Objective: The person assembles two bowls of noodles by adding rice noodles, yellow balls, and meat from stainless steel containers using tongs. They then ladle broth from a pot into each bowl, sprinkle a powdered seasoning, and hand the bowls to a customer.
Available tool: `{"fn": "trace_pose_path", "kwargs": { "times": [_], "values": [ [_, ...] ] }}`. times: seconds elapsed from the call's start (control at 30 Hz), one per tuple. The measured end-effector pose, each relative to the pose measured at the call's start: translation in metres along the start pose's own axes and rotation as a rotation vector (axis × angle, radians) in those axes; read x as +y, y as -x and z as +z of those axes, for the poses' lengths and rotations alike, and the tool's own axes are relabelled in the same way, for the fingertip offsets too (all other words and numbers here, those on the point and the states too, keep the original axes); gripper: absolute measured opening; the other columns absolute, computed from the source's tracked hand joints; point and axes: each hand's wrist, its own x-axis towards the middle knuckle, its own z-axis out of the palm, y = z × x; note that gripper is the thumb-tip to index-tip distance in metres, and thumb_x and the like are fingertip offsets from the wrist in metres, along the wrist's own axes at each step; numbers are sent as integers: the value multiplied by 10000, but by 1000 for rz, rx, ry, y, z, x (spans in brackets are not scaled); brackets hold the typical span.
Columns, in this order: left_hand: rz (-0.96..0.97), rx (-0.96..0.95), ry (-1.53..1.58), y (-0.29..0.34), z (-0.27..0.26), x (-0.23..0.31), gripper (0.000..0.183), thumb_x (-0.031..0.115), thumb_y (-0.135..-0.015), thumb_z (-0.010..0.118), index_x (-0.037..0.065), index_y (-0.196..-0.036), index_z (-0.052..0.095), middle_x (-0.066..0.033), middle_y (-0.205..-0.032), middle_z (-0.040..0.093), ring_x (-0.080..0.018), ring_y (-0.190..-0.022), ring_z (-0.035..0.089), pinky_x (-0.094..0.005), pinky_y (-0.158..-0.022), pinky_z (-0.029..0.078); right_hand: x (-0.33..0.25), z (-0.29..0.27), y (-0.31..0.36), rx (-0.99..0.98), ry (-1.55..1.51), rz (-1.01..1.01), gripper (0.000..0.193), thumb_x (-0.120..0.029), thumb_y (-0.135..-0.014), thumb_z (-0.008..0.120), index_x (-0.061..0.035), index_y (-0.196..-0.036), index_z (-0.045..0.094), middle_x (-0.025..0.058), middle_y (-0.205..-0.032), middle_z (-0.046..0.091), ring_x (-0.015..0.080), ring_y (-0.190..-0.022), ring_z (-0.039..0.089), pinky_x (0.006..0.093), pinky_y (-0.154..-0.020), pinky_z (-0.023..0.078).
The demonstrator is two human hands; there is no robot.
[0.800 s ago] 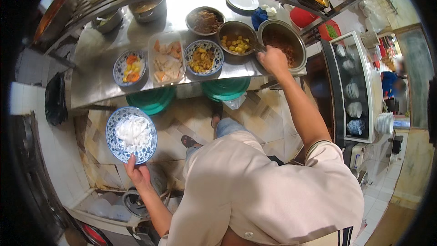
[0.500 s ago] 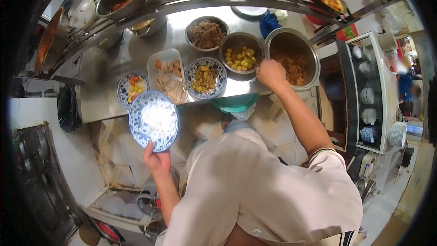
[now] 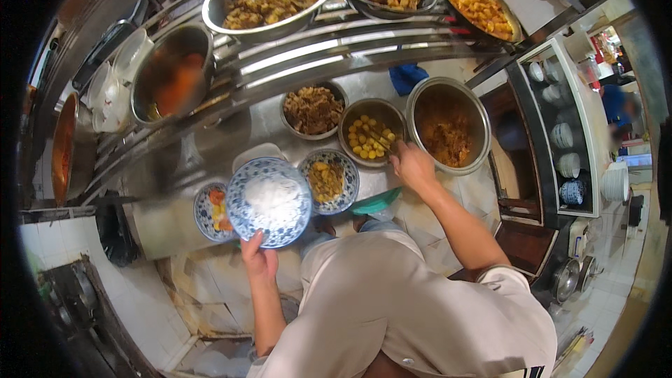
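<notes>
My left hand (image 3: 260, 259) grips the near edge of a blue-patterned plate (image 3: 301, 222) with a mound of white rice (image 3: 271, 197) on it. The plate hangs over the counter's front edge and hides most of a clear tray (image 3: 260, 154). My right hand (image 3: 414, 166) is closed around a thin utensil (image 3: 381, 141), its kind hard to make out, which reaches into a steel bowl (image 3: 348, 113) of round yellow pieces (image 3: 365, 152). Right beside that hand stands a deep steel pot (image 3: 483, 113) with brown food inside.
On the counter (image 3: 164, 213) are a plate of yellow-brown food (image 3: 325, 180), a small patterned plate (image 3: 203, 218) and a bowl of brown meat (image 3: 313, 110). A slatted metal shelf (image 3: 301, 63) overhangs, carrying several food bowls. A dish cabinet (image 3: 595, 168) stands at right.
The view has tilted up, bringing more shelf bowls into sight. My left hand has carried the rice plate rightward, over the tray. In my right hand, the utensil now shows inside the yellow-food bowl.
</notes>
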Motion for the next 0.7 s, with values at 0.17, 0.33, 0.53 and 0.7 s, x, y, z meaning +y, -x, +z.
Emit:
{"fn": "trace_pose_path", "kwargs": {
  "times": [0.17, 0.33, 0.53, 0.7],
  "values": [
    [-162, -85, -131, -55, 22, -3, 718, 56, -817, 613, 51, -1451, 277, -127, -1401, 428, -273, -1291, 419, -411, -1089, 336, -3, -14, 20, 10, -82, 114, 430, -299, -821, 657, -26, -1150, 608, 206, -933, 646, 388, -853, 635, 479, -769, 497],
    [-231, -117, -197, -87, 54, -21, 681, 120, -876, 616, 94, -1461, 268, -105, -1383, 449, -261, -1273, 446, -404, -1020, 415, 3, -50, 35, 39, -223, 171, 427, -292, -821, 667, -12, -1141, 632, 199, -943, 656, 368, -861, 641, 447, -774, 502],
    [-322, -162, -206, -87, 86, -41, 595, 164, -903, 611, 88, -1415, 317, -102, -1342, 490, -245, -1182, 539, -406, -887, 530, -5, -119, 56, 58, -514, -38, 408, -224, -797, 715, -3, -1131, 635, 154, -857, 630, 290, -739, 618, 359, -691, 493],
    [-312, -173, -173, -81, 116, -48, 571, 168, -903, 614, 67, -1396, 345, -98, -1322, 512, -231, -1163, 554, -383, -907, 516, -26, -131, 45, 14, -506, -296, 416, -206, -798, 718, -21, -1157, 615, 119, -787, 575, 268, -696, 584, 348, -647, 480]
  ]
}}
